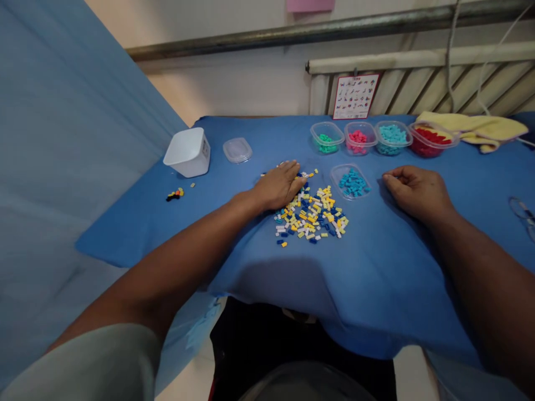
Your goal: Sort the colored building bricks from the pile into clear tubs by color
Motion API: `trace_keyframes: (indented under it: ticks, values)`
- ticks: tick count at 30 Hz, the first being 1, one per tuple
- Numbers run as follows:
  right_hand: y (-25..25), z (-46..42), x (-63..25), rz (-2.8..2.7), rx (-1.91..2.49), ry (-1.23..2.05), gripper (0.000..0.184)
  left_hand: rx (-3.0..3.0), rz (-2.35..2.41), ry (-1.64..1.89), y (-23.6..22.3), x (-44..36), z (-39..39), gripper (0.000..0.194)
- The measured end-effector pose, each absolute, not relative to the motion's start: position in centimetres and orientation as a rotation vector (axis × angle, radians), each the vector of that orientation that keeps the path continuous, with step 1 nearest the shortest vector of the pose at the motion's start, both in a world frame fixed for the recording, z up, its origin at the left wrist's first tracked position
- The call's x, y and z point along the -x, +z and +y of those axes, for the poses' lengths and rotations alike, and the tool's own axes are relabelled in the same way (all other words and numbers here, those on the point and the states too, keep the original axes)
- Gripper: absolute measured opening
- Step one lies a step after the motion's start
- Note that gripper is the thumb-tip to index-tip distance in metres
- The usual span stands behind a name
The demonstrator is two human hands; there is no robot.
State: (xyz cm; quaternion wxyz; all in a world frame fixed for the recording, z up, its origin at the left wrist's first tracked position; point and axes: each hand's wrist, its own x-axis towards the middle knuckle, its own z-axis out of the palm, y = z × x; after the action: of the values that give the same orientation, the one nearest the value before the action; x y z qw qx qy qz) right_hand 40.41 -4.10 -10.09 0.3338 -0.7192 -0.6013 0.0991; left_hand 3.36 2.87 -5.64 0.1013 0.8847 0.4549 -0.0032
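Note:
A pile of small yellow, white and dark blue bricks point(313, 214) lies on the blue tablecloth point(376, 267). My left hand point(279, 185) rests palm down on the pile's far left edge, fingers stretched flat over some bricks. My right hand point(416, 192) lies on the cloth to the right, fingers curled under in a loose fist, with nothing visible in them. Between the hands stands a small clear tub of light blue bricks point(351, 182).
Four clear tubs stand in a row at the back: green point(326, 138), pink point(360, 137), teal point(393, 138), red point(432, 139). A white box point(188, 151), a clear lid point(237, 150) and a few loose bricks point(175, 194) lie at left. Yellow cloth point(480, 129), scissors point(522, 211) at right.

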Motion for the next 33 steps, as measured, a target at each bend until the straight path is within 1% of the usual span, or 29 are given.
trace_keyframes:
  ticks: [4,10,17,23,28,33]
  values:
    - [-10.0,-4.1,-40.3,-1.571,1.857,0.271,0.038,-2.673,1.365,-0.153,-5.8,-6.4,3.8,0.082]
    - [-10.3,-3.9,-40.5,-1.559,1.836,0.316,0.032,-2.648,1.322,-0.279,-4.5,-7.4,1.8,0.092]
    - [-10.7,-3.9,-40.8,-1.584,1.786,0.312,0.026,-2.641,1.207,-0.285,-4.0,-4.9,-3.5,0.098]
    - [-10.6,-4.4,-41.0,-1.582,1.767,0.333,0.023,-2.597,1.340,-0.251,-4.4,-2.2,-6.4,0.102]
    - [-10.8,-4.4,-41.5,-1.593,1.762,0.340,0.022,-2.568,1.440,-0.163,-5.1,-1.8,-6.3,0.104]
    - [-11.1,-4.4,-41.8,-1.600,1.747,0.321,0.023,-2.504,1.567,-0.121,-5.2,-4.6,-4.4,0.105]
